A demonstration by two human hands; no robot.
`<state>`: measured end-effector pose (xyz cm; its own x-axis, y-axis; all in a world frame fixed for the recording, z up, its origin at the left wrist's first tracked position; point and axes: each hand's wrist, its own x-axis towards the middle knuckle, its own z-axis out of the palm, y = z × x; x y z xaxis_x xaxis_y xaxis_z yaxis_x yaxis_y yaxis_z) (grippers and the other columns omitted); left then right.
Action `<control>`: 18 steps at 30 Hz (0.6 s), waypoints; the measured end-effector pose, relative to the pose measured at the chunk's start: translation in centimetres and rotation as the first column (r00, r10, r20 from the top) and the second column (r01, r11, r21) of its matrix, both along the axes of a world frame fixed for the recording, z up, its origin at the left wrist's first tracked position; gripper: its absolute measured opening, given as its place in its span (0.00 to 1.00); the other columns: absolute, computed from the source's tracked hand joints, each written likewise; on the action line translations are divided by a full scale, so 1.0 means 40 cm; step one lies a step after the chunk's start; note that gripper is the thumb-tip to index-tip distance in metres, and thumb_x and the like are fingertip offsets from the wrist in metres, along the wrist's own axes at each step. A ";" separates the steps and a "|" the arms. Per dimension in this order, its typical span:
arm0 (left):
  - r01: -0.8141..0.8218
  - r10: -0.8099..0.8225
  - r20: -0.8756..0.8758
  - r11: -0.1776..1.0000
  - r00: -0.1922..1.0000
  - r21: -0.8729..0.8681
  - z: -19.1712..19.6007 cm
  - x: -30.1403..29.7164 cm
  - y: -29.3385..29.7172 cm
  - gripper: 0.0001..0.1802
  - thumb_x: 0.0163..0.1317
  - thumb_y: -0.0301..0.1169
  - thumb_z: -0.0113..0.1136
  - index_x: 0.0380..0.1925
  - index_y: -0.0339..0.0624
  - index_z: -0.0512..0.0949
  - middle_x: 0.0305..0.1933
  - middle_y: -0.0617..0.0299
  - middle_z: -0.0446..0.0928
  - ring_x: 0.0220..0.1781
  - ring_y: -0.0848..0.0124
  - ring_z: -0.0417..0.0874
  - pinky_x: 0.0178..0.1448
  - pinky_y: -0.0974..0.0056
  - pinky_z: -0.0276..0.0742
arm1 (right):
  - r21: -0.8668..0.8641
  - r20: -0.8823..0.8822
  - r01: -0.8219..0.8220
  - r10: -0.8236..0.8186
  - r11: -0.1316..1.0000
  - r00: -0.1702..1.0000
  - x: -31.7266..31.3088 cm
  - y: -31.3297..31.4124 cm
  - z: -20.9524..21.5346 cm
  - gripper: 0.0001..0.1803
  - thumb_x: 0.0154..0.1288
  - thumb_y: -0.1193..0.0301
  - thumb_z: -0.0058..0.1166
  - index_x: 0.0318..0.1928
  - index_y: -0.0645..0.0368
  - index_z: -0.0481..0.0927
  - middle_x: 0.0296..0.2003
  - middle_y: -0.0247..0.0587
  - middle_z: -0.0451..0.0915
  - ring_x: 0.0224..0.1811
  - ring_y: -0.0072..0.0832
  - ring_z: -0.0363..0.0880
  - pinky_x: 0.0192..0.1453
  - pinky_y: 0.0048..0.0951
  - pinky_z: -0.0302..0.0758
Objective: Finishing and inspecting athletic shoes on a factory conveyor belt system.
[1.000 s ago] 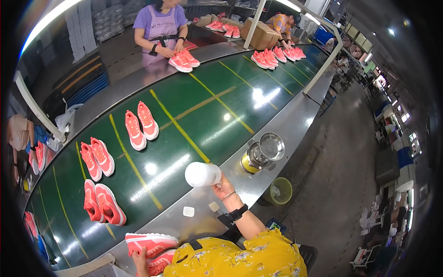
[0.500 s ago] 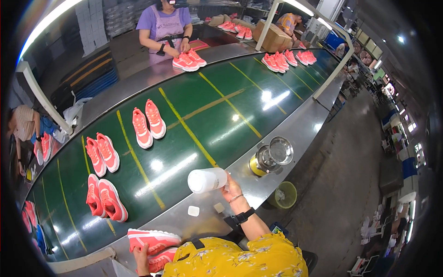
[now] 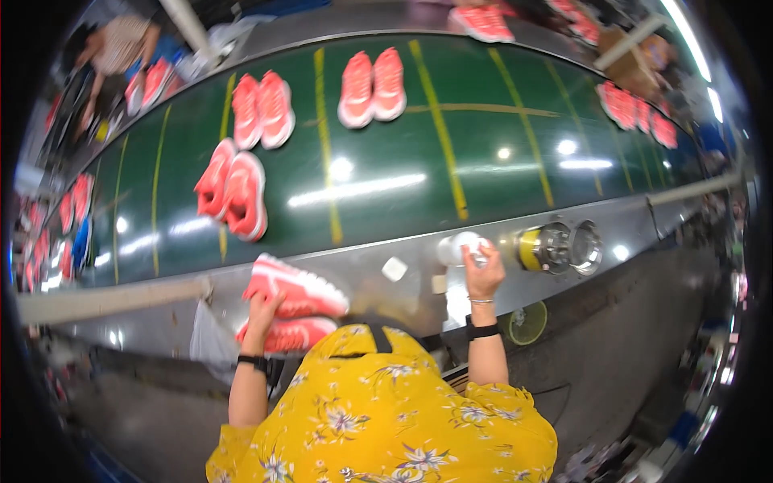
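On the steel ledge in front of me lies a pair of coral sneakers with white soles, an upper sneaker (image 3: 302, 290) and a lower sneaker (image 3: 296, 335). My left hand (image 3: 264, 309) is closed on the heel end of the upper sneaker. Farther right, my right hand (image 3: 485, 278) grips a white plastic bottle (image 3: 453, 249), its fingers around one end. The bottle is over the ledge by the belt's edge; blur hides whether it rests there. Just right of it stands a metal pot with a yellow band (image 3: 544, 247), next to a round metal dish (image 3: 587, 247).
Beyond the ledge runs a green conveyor belt (image 3: 386, 161) with yellow lines, carrying several pairs of coral sneakers (image 3: 373, 88). A white square pad (image 3: 394, 269) and a tan square (image 3: 439, 283) lie on the ledge. Below it sits a green bin (image 3: 528, 323). Another person (image 3: 121, 48) works far left.
My view has swung toward the right. My right hand has brought the white bottle back from over the belt's edge to the ledge near the pot. My left hand still holds the sneaker.
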<state>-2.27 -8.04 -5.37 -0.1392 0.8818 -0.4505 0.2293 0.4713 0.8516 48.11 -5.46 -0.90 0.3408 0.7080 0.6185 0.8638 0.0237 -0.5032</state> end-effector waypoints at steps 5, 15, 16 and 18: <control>-0.115 0.116 -0.009 0.993 0.993 0.005 0.019 0.038 0.013 0.14 0.58 0.35 0.74 0.26 0.42 0.77 0.28 0.72 0.74 0.32 0.80 0.72 0.36 0.67 0.69 | -0.036 -0.048 -0.119 0.118 0.992 0.992 -0.033 -0.013 0.042 0.17 0.56 0.72 0.74 0.42 0.64 0.78 0.47 0.49 0.84 0.44 0.41 0.85 0.48 0.36 0.82; -0.190 0.190 0.000 0.981 0.982 -0.045 0.031 0.041 -0.004 0.16 0.60 0.40 0.73 0.28 0.40 0.79 0.30 0.70 0.76 0.32 0.80 0.73 0.37 0.68 0.71 | -0.192 0.054 -0.144 0.157 0.971 0.986 -0.052 -0.046 0.110 0.08 0.63 0.79 0.65 0.43 0.62 0.85 0.43 0.47 0.81 0.44 0.39 0.82 0.50 0.37 0.80; -0.192 0.193 0.029 0.981 0.981 -0.027 0.031 0.044 -0.006 0.16 0.60 0.40 0.73 0.29 0.40 0.79 0.30 0.70 0.76 0.32 0.80 0.73 0.37 0.68 0.71 | -0.155 0.053 -0.147 0.157 0.977 0.986 -0.078 -0.044 0.119 0.08 0.63 0.78 0.66 0.43 0.63 0.85 0.42 0.47 0.82 0.45 0.39 0.82 0.51 0.36 0.79; -0.169 0.170 0.039 0.985 0.985 -0.032 0.030 0.038 -0.007 0.17 0.60 0.41 0.73 0.30 0.39 0.79 0.29 0.70 0.77 0.32 0.80 0.74 0.37 0.69 0.71 | -0.136 -0.011 -0.238 0.239 0.962 0.971 -0.156 -0.039 0.129 0.08 0.62 0.79 0.67 0.42 0.63 0.85 0.41 0.46 0.83 0.44 0.38 0.83 0.50 0.35 0.79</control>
